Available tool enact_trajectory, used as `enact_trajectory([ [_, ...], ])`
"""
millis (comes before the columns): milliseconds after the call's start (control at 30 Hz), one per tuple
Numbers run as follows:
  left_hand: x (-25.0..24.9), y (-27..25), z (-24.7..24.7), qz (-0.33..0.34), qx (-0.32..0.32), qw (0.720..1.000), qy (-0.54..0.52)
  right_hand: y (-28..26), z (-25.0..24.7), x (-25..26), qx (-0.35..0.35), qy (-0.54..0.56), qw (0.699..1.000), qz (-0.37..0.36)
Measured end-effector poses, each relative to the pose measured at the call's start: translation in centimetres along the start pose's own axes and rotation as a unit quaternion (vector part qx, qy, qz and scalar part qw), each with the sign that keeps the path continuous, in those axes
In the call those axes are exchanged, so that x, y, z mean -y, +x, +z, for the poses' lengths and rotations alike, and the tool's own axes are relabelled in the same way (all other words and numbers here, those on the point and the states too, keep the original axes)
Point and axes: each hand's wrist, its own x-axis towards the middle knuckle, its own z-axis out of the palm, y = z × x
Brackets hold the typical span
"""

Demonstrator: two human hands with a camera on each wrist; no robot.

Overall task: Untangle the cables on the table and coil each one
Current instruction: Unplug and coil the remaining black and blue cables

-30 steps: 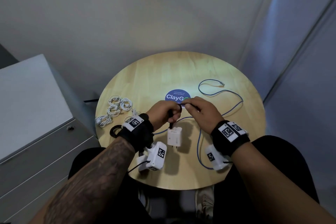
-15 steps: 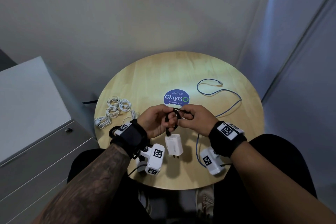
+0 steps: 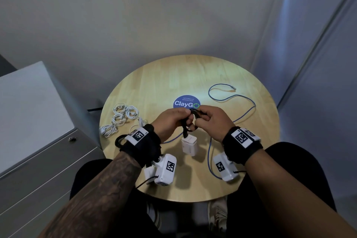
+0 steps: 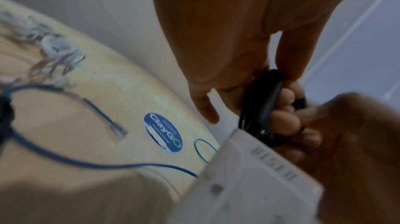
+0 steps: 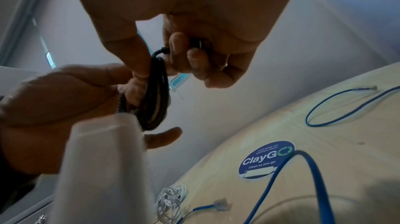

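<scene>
We see a black cable (image 3: 190,121) wound into a small coil just above the middle of the head frame, held up off the bench (image 3: 154,83) between both hands. The left hand (image 3: 172,121) has its fingers curled through the loops, and the right hand (image 3: 210,121) pinches the coil's upper strand between thumb and fingertips. A white charger block (image 3: 189,145) hangs from the cable just below the hands; whether it touches the bench we cannot tell. In the right wrist view the coil shows several turns at centre left. A blue cable (image 3: 231,98) lies loose on the bench, snaking from the upper right down to the lower centre of the head frame. Near the bench's left edge sit several white coiled cables (image 3: 121,116). A round blue ClayGo sticker (image 3: 186,102) lies just beyond the hands
</scene>
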Motion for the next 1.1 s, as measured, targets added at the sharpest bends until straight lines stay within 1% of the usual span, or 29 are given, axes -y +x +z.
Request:
enact_trajectory([
  [33,0.3,0.0,0.2,0.000,0.001,1.000,-0.023,0.0,0.0,0.0,-0.001,0.005,1.000,-0.001],
  [100,0.7,0.1,0.6,-0.003,-0.034,0.999,-0.043,0.3,0.3,-0.6,-0.011,-0.021,1.000,-0.010],
  [167,0.8,0.4,0.8,0.000,-0.079,0.997,-0.010,0.6,0.7,-1.4,-0.013,-0.024,1.000,-0.015],
  [233,0.4,0.6,0.8,0.010,-0.090,0.996,0.024,1.0,0.8,-2.1,-0.036,-0.023,0.999,-0.028],
  [300,-0.1,0.5,0.7,0.012,-0.089,0.996,0.027,1.4,0.5,-2.8,-0.077,-0.085,0.991,-0.066],
  [333,-0.1,0.4,0.7,0.012,-0.087,0.996,0.024,1.6,0.4,-3.0,-0.091,-0.097,0.988,-0.073],
  [367,-0.2,0.4,0.7,0.011,-0.086,0.996,0.024,1.7,0.2,-3.0,-0.094,-0.078,0.991,-0.061],
  [467,-0.4,0.4,0.6,0.006,-0.078,0.997,0.027,1.4,0.4,-2.6,-0.070,0.060,0.996,-0.009],
  [567,-0.5,0.4,0.6,-0.008,-0.065,0.997,0.050,1.3,0.7,-2.6,-0.058,0.117,0.991,0.024],
  [667,-0.4,0.3,0.9,-0.007,-0.073,0.993,0.097,1.3,1.0,-2.6,-0.051,0.191,0.979,0.055],
  [733,-0.3,0.3,1.2,-0.005,-0.090,0.990,0.104,1.4,1.0,-2.4,-0.049,0.226,0.969,0.082],
  [800,-0.3,0.2,1.3,-0.002,-0.102,0.990,0.102,1.6,0.9,-2.4,-0.040,0.250,0.961,0.112],
  [867,-0.2,0.2,1.4,0.002,-0.110,0.988,0.106,1.6,0.7,-2.3,-0.034,0.258,0.957,0.126],
  [967,0.1,0.0,1.6,-0.004,-0.111,0.988,0.107,1.3,0.8,-2.2,-0.041,0.232,0.963,0.128],
  [1033,0.3,-0.2,1.8,-0.008,-0.110,0.989,0.099,1.3,0.8,-2.3,-0.056,0.208,0.966,0.145],
  [1100,0.4,-0.3,2.0,-0.014,-0.106,0.990,0.094,1.6,0.9,-2.5,-0.060,0.239,0.954,0.171],
])
